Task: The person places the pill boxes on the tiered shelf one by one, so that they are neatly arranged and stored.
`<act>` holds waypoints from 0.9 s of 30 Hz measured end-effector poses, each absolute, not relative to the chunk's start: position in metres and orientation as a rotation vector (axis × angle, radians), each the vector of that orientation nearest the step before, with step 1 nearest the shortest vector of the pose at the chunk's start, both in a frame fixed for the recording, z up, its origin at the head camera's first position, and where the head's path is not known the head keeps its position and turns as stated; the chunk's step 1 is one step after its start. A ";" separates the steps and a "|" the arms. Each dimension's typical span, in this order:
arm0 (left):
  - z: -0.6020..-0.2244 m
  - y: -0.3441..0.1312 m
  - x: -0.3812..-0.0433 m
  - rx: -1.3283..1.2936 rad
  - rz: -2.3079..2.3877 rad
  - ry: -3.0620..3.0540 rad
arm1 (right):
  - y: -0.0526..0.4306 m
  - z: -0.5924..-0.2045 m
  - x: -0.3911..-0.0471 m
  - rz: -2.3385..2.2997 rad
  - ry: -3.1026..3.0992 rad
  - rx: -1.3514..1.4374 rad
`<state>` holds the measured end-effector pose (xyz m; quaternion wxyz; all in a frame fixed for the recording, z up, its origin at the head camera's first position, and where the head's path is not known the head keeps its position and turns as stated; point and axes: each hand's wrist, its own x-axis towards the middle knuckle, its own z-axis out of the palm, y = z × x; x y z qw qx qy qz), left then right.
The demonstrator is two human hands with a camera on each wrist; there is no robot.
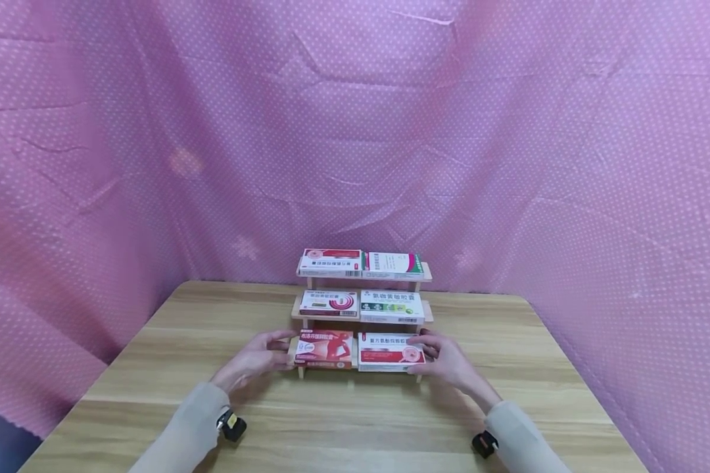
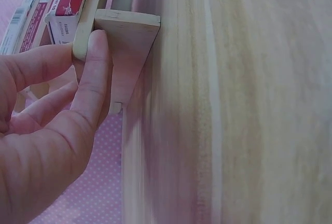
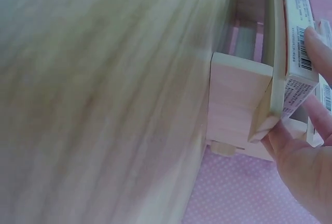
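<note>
A three-tier wooden display stand (image 1: 355,362) holds flat medicine boxes, two side by side on each tier. At its lower left end, my left hand (image 1: 260,358) pinches the end of the bottom board (image 2: 83,40), beside a red medicine box (image 1: 324,347). My right hand (image 1: 446,359) holds the right end of a white and red medicine box (image 1: 384,348) on the bottom tier. In the right wrist view, one digit presses that box near its barcode, while other fingers lie against the board's end (image 3: 267,117). Some fingertips are hidden behind the boxes and the board.
The middle tier carries a white box with a red swirl (image 1: 329,302) and a white-green box (image 1: 392,306). On top lie a red-white box (image 1: 331,261) and a white, pink and green box (image 1: 392,263). The wooden table (image 1: 355,427) meets a pink dotted cloth (image 1: 355,131) behind.
</note>
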<state>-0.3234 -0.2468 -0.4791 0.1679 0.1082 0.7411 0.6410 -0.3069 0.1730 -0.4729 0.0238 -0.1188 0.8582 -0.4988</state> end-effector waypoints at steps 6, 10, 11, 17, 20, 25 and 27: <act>-0.481 -0.245 -0.322 0.294 1.829 2.117 | 0.172 -0.473 -0.306 -1.542 2.655 -0.373; -0.481 -0.245 -0.322 0.304 1.824 2.110 | 0.172 -0.472 -0.304 -1.528 2.677 -0.344; -0.481 -0.245 -0.322 0.303 1.826 2.109 | 0.172 -0.471 -0.304 -1.528 2.679 -0.341; -0.482 -0.247 -0.321 0.300 1.842 2.097 | 0.171 -0.471 -0.304 -1.538 2.668 -0.338; -0.482 -0.247 -0.321 0.304 1.843 2.093 | 0.170 -0.471 -0.303 -1.532 2.677 -0.324; -0.482 -0.247 -0.319 0.287 1.849 2.081 | 0.171 -0.472 -0.303 -1.526 2.674 -0.323; -0.481 -0.247 -0.319 0.288 1.852 2.076 | 0.173 -0.473 -0.303 -1.535 2.662 -0.326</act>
